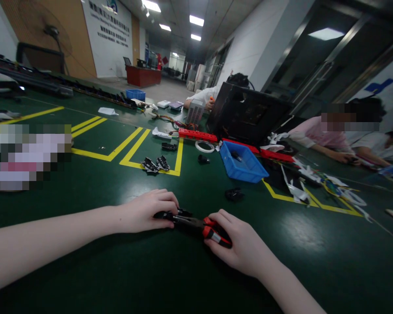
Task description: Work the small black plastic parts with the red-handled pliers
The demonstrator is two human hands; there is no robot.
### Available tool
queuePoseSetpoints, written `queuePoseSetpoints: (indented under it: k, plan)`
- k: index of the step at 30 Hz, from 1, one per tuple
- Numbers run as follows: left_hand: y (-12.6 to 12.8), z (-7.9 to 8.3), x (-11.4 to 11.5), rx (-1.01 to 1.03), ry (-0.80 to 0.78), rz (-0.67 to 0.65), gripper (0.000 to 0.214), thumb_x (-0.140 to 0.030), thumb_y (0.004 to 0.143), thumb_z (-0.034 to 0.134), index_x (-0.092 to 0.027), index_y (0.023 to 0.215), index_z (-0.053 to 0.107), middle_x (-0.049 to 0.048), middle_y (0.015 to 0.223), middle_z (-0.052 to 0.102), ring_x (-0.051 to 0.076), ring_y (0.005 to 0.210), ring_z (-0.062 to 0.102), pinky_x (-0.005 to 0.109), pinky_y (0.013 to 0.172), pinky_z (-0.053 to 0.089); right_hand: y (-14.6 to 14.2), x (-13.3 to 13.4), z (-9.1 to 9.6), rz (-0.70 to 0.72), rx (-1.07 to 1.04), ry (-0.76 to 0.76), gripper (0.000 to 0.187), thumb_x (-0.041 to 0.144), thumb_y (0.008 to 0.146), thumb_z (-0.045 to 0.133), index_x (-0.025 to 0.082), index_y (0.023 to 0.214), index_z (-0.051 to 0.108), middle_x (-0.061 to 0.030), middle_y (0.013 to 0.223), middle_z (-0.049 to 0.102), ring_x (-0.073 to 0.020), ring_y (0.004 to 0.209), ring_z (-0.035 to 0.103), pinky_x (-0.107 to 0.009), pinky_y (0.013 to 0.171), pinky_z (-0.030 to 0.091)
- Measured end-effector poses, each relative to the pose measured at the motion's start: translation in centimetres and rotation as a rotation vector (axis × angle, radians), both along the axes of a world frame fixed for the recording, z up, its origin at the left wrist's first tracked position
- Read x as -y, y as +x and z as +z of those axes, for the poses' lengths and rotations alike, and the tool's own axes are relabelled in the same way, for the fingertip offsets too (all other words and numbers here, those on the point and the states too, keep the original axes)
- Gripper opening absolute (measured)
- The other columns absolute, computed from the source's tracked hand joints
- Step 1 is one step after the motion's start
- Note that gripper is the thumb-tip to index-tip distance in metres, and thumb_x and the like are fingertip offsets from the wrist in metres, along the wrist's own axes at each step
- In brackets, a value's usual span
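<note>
My right hand (234, 240) is wrapped round the red and black handles of a pair of pliers (212, 231). The jaws point left and meet a small black part (166, 215) that my left hand (152, 211) pinches between thumb and fingers. Most of that part lies hidden under my fingers, so its kind is unclear. Both hands are low over the green table (144, 270). Beyond them lie black and silver pieces (155, 164), another black piece (235, 194) and a small black piece (203, 159).
A blue bin (244, 163) with a dark item inside stands ahead to the right. Behind it are red power strips (198, 135), a large black casing (247, 113), a roll of white tape (205, 147) and tangled cables (337, 187). Other people sit across the table.
</note>
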State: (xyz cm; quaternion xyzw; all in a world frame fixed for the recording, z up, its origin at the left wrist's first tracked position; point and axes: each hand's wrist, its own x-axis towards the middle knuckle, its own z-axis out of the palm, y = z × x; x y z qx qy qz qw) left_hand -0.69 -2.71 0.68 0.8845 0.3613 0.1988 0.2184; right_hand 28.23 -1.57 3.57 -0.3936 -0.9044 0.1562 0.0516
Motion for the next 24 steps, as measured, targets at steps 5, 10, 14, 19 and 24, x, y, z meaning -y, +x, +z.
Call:
queuePoseSetpoints:
  k: [5,10,14,19,24]
  plan:
    - [0.1,0.0,0.2,-0.029,0.040,-0.022,0.013,-0.018,0.092,0.062,-0.021,0.105,0.060,0.0055,0.120,0.060,0.023,0.106,0.058,0.036,0.089,0.046,0.2,0.5,0.3,-0.017,0.005,0.004,0.034,0.033,0.082,0.068,0.023,0.113,0.060,-0.0056,0.104,0.064,-0.0212,0.089,0.064,-0.034,0.074,0.053]
    - [0.2,0.2,0.4,-0.045,0.053,-0.029,0.012,-0.018,0.093,0.061,-0.022,0.104,0.058,0.0049,0.122,0.059,0.023,0.107,0.057,0.035,0.090,0.045,0.4,0.4,0.2,0.005,-0.005,0.028,0.040,0.036,0.079,0.074,0.024,0.114,0.061,-0.0049,0.104,0.064,-0.0213,0.089,0.064,-0.035,0.076,0.054]
    - [0.2,0.2,0.4,-0.065,0.038,-0.028,0.012,-0.020,0.093,0.062,-0.022,0.104,0.058,0.0046,0.121,0.059,0.023,0.108,0.057,0.036,0.090,0.045,0.6,0.2,0.0,0.020,-0.008,0.096,0.045,0.035,0.075,0.076,0.023,0.116,0.061,-0.0057,0.107,0.065,-0.0229,0.092,0.063,-0.039,0.079,0.054]
    - [0.2,0.2,0.6,-0.049,0.021,-0.013,0.013,-0.022,0.094,0.061,-0.022,0.106,0.057,0.0044,0.121,0.059,0.023,0.108,0.057,0.037,0.091,0.045,0.7,0.0,-0.8,0.083,-0.007,0.252,0.050,0.032,0.081,0.069,0.019,0.128,0.056,-0.0115,0.117,0.064,-0.0268,0.101,0.062,-0.043,0.083,0.053]
    - [0.3,0.2,0.6,-0.014,0.032,0.014,0.012,-0.020,0.094,0.059,-0.021,0.106,0.058,0.0059,0.120,0.060,0.022,0.107,0.059,0.037,0.091,0.046,0.5,0.2,-1.4,0.131,0.002,0.445,0.047,0.027,0.087,0.059,0.014,0.132,0.053,-0.0159,0.119,0.064,-0.0297,0.106,0.061,-0.047,0.087,0.053]
